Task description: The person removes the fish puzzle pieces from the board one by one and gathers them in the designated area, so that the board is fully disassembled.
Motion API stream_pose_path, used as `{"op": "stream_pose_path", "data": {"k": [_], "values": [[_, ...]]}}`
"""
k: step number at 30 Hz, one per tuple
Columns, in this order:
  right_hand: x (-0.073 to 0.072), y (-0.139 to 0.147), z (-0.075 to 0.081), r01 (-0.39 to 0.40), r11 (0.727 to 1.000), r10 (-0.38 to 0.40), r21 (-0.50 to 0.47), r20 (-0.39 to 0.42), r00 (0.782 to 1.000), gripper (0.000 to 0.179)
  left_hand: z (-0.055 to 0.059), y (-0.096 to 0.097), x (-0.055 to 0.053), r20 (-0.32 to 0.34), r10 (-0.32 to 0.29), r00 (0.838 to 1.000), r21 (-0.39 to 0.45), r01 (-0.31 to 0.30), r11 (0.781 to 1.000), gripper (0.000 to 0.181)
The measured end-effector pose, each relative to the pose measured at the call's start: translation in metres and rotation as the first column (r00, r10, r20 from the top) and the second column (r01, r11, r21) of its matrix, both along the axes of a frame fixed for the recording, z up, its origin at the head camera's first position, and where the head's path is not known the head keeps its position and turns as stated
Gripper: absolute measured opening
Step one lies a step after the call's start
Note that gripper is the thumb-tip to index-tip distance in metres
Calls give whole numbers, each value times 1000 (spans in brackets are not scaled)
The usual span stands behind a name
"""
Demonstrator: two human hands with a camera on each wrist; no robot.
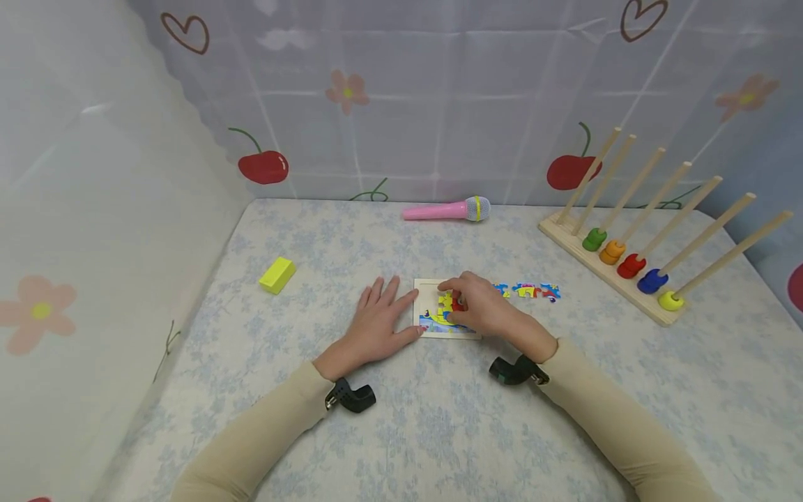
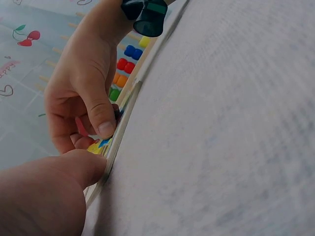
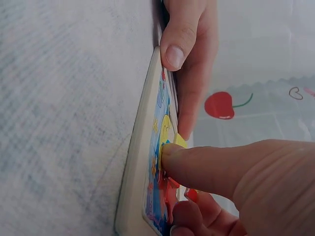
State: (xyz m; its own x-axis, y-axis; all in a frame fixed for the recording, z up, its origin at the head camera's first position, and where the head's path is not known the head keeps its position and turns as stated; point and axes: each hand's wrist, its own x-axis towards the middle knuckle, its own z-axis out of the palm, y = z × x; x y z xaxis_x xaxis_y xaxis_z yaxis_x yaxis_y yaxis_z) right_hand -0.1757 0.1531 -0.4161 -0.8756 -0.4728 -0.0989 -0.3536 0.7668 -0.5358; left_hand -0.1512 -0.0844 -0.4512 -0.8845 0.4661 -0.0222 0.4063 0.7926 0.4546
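Note:
A small jigsaw puzzle in a pale wooden tray (image 1: pixel 448 337) lies on the table, its lower part filled with blue and yellow pieces. My left hand (image 1: pixel 378 322) is spread flat at the tray's left side, index fingertip and thumb at its edge. Over the right half of the tray, my right hand (image 1: pixel 486 305) pinches a red puzzle piece (image 1: pixel 458 305) with curled fingers, which partly hide it. In the right wrist view the right thumb (image 3: pixel 184 160) lies low over the yellow and blue picture. Several loose puzzle pieces (image 1: pixel 527 290) lie right of the tray.
A wooden peg stand (image 1: pixel 611 268) with coloured beads stands at the right. A pink toy microphone (image 1: pixel 439 211) lies at the back by the curtain, and a yellow block (image 1: pixel 277 275) sits at the left.

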Motion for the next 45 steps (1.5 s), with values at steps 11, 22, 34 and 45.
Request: {"op": "stream_pose_path", "data": {"k": [11, 22, 34, 45], "values": [[2, 0, 1, -24, 1000, 24, -12, -19, 1000, 37, 1, -1, 1, -1, 8, 1000, 9, -8, 1000, 69], [3, 2, 4, -68, 997, 67, -24, -41, 997, 34, 1, 0, 0, -5, 0, 1000, 14, 0, 1000, 68], [4, 4, 2, -115, 988, 105, -102, -106, 989, 25, 2, 0, 1, 0, -1, 1000, 11, 1, 1000, 69], [2, 5, -1, -152, 979, 140, -135, -91, 986, 25, 0, 0, 0, -2, 0, 1000, 10, 0, 1000, 69]]}}
